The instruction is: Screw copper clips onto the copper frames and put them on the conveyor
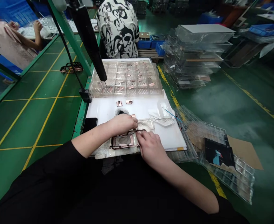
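A copper-coloured model car body [124, 142] lies on a pale, worn fixture [101, 153] at the bench's near edge. My right hand [152, 146] has its fingers curled against the right end of this body and grips it there. Just above, my left hand [125, 123] is closed in a pinch, its fingertips close to the body's upper right edge. Whatever those fingers hold is hidden. A clear plastic piece [146, 124] lies beyond my fingers, and a small bag with dark contents [121, 112] sits behind my left hand. Two small copper parts [129, 101] lie farther back.
A compartmented clear tray [127, 77] with small parts covers the bench's far end. A black electric screwdriver [90, 40] hangs at the left above a phone [90, 123]. White cloth [162, 115] lies right. Another car body [71, 67] stands on the green conveyor [45, 121]. Co-workers sit ahead and left.
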`<state>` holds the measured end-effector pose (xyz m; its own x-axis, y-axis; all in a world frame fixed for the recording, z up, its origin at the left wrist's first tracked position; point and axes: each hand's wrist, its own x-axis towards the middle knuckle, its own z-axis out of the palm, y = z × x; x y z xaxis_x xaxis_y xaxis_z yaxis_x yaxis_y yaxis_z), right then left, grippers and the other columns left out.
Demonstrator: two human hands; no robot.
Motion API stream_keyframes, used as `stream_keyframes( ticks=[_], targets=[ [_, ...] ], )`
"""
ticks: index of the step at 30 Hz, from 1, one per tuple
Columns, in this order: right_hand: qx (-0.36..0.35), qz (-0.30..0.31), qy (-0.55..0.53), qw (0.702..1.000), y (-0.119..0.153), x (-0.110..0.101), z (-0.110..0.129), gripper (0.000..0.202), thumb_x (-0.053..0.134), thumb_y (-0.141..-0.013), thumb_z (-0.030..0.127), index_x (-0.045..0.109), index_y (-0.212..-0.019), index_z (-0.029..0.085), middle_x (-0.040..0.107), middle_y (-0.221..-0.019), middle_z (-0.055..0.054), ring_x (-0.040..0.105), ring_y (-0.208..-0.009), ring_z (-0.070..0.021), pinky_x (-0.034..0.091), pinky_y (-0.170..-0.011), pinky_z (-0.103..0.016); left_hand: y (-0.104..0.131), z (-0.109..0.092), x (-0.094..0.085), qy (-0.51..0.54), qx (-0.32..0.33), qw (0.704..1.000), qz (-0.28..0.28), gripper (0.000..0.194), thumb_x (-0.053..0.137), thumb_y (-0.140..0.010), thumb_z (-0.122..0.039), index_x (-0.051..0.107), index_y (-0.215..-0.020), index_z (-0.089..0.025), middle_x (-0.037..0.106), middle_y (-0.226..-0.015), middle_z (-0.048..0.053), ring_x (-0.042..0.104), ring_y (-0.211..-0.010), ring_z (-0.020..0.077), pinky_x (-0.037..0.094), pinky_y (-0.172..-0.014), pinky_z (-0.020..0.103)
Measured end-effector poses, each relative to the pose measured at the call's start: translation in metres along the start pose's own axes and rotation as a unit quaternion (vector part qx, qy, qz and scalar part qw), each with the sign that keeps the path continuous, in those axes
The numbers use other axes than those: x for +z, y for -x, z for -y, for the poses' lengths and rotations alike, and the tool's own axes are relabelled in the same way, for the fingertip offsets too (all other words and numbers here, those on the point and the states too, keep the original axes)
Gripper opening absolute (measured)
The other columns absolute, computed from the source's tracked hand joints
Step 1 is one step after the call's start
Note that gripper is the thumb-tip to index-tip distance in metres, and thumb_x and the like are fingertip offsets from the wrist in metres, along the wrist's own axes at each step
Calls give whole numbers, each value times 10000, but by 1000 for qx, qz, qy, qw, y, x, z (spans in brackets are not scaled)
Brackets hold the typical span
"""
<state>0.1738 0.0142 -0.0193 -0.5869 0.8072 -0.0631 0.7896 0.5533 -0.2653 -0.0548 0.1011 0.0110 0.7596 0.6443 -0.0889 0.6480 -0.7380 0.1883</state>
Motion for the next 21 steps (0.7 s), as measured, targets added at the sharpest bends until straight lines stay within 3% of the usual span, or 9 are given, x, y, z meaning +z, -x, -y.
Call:
stream_keyframes(
  ticks=[5, 13, 21],
  targets=[
    [-1, 19, 7, 1000, -3, 4, 5, 486, 493, -1121, 145, 611, -1589, 200, 659, -1496, -154, 555, -1299, -335, 423, -1062, -488, 2, 0, 2, -14, -4, 1000, -10, 225, 674, -921, -11, 769, -822, -189, 735, -866, 46, 679, -704, 192, 329, -610, 346],
    [16, 50, 32, 998, -4, 1, 6, 561, 471, -1116, 139, 504, -1676, 114, 644, -1486, -215, 577, -1298, -355, 432, -1080, -491, 2, -5, 4, 12, -29, 999, -21, 220, 665, -946, -52, 788, -817, -179, 749, -878, 75, 697, -768, 214, 339, -618, 350],
    [4, 56, 44, 997, -9, 2, 4, 506, 510, -1111, 139, 590, -1611, 159, 671, -1469, -196, 601, -1325, -342, 461, -1079, -489, 29, -25, 16, 60, -104, 990, -69, 180, 668, -1005, -137, 836, -973, -195, 797, -930, 96, 751, -824, 258, 505, -693, 343]
  ],
)
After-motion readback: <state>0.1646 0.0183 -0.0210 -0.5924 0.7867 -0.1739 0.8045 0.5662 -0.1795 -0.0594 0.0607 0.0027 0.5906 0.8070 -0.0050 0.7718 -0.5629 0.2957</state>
